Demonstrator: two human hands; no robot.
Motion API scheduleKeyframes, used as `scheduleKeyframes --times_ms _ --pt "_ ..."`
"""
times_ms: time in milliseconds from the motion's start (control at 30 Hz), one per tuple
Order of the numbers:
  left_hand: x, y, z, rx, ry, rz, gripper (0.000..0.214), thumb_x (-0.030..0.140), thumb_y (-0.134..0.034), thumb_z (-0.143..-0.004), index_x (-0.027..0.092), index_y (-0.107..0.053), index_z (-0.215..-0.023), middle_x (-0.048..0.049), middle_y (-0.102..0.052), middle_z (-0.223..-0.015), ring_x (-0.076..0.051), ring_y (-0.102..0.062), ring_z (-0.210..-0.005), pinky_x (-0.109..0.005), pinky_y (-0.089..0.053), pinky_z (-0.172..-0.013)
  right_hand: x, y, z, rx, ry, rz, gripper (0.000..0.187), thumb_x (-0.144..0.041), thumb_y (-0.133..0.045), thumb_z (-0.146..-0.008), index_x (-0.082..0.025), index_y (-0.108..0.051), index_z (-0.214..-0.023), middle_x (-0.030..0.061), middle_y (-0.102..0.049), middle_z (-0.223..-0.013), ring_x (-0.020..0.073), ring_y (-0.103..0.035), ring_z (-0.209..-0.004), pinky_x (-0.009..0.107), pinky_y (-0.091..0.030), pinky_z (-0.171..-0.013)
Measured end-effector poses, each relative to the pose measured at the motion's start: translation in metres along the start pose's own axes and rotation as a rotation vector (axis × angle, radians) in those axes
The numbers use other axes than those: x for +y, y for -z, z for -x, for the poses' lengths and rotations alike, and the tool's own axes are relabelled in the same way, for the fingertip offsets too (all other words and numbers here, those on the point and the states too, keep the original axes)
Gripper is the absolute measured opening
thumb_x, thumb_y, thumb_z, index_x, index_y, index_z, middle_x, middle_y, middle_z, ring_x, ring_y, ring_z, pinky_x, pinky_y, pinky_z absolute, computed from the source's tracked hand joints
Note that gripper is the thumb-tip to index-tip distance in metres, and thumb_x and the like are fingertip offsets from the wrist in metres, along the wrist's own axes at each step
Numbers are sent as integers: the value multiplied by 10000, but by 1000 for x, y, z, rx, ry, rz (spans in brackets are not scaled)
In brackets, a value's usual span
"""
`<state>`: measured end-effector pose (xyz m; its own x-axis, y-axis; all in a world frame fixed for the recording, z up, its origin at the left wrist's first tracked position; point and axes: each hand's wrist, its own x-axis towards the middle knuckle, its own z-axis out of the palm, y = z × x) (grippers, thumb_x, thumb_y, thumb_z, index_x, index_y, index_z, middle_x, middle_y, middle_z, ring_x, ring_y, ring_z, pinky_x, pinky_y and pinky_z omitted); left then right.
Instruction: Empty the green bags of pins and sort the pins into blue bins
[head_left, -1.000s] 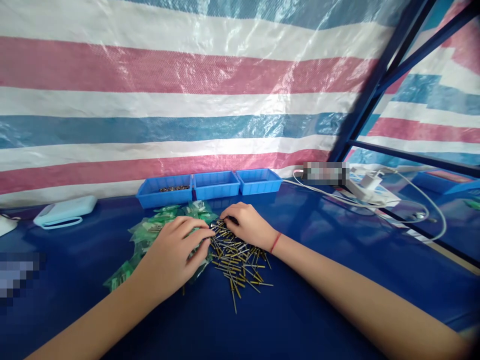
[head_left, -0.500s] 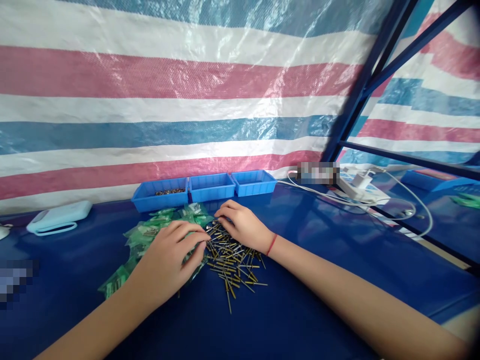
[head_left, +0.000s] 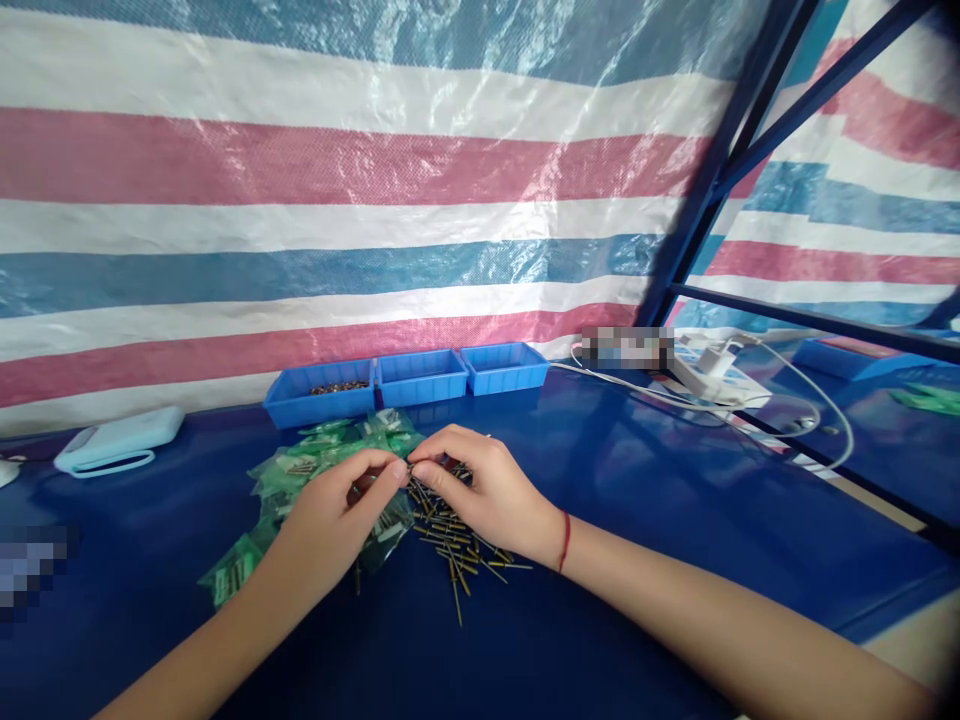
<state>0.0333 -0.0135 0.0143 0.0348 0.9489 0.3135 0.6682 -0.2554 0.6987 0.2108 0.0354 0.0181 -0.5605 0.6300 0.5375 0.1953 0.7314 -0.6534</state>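
Note:
A loose pile of blind rivets (head_left: 457, 540), with brassy bodies and thin silver stems, lies on the blue table. Over its near-left edge my left hand (head_left: 341, 505) is closed in a pinch; what sits between its thumb and index finger is mostly hidden. My right hand (head_left: 487, 485), wearing a red string at the wrist, pinches a small metal piece that looks like a rivet, its fingertips meeting those of the left. Green-and-clear plastic bags (head_left: 304, 465) with rivets inside lie beneath and behind my left hand.
Three blue bins stand along the striped sheet; the left bin (head_left: 319, 405) contains small brownish parts. A pale blue case (head_left: 120, 440) lies at far left. White cables (head_left: 637, 385) and a power strip (head_left: 701, 375) are at right, beside a blue metal frame (head_left: 694, 240).
My right hand has come from the pile's far side towards me, its fingertips now meeting my left hand's. The left hand's thumb and index finger have closed together.

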Motion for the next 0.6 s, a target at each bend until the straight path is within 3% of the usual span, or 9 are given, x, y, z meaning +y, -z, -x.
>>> scheduleKeyframes --times_ms 167,333,467,600 --pt "-1 -1 0 -71 17 65 295 429 -454 -899 222 -664 -879 10 -691 -777 -169 -648 -740 -238 -499 -610 -4 3 1 19 16 -43 119 -194 -541 -891 -209 -657 -871 12 -671 -852 132 -603 -828 264 -495 -744" --pt "0 -1 1 -37 -50 -34 282 406 -433 -905 227 -642 -844 27 -657 -698 -146 -614 -632 -220 -463 -527 -5 1 3 30 -33 -111 74 -202 -588 -856 -195 -662 -863 7 -657 -834 118 -597 -794 240 -488 -710" --pt "0 -1 3 67 -181 -200 243 362 -437 -915 227 -611 -812 31 -631 -670 -131 -580 -569 -220 -434 -500 -3 -4 5 22 -218 -293 144 -316 -593 -850 -185 -642 -884 4 -656 -797 117 -594 -708 245 -474 -638" --pt "-5 -1 3 159 -408 -372 149 299 -461 -926 217 -585 -907 -3 -655 -826 -144 -615 -704 -242 -472 -649 -3 -7 5 22 -255 -380 129 -269 -577 -852 -170 -638 -907 17 -681 -821 119 -607 -703 243 -474 -623"
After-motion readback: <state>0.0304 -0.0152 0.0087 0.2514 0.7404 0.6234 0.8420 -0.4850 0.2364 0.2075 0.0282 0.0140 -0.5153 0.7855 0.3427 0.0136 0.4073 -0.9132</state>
